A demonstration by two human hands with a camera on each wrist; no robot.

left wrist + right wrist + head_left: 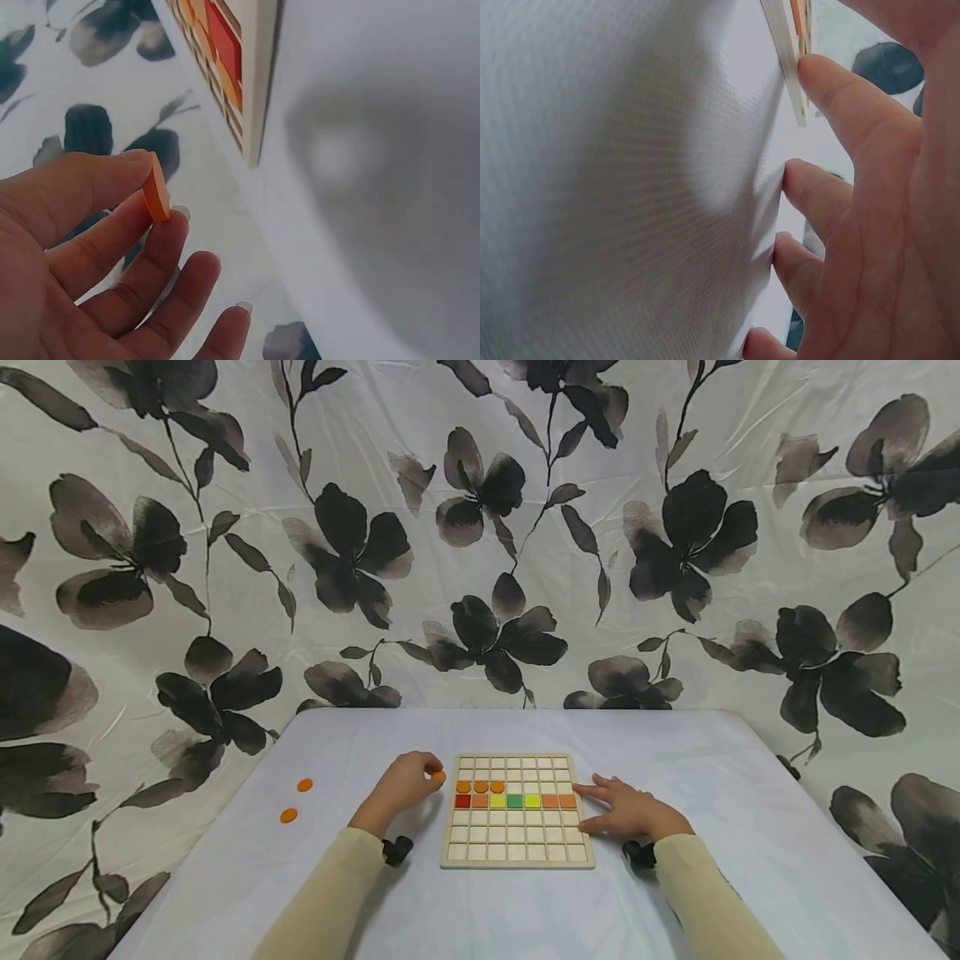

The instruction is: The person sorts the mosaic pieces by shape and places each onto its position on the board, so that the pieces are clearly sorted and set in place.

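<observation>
Between thumb and fingertips my left hand (pixel 405 783) pinches an orange disc (pixel 157 189), held just off the left edge of a pale wooden grid board (pixel 517 853). Three orange discs (pixel 481 787) sit side by side in one row of the board, from its left side. The row below them carries colored square tiles (pixel 514 801): red, orange, yellow, green and orange at the right end. My right hand (pixel 630 808) is spread at the board's right edge, its fingers extended. In the right wrist view one fingertip (pixel 814 71) touches the frame and other fingertips rest on the white cloth.
Two loose orange discs, a farther disc (pixel 304 785) and a nearer disc (pixel 288 816), lie on the table at the left. A white cloth (pixel 675 743) covers the table. Behind it hangs a floral curtain (pixel 420 610).
</observation>
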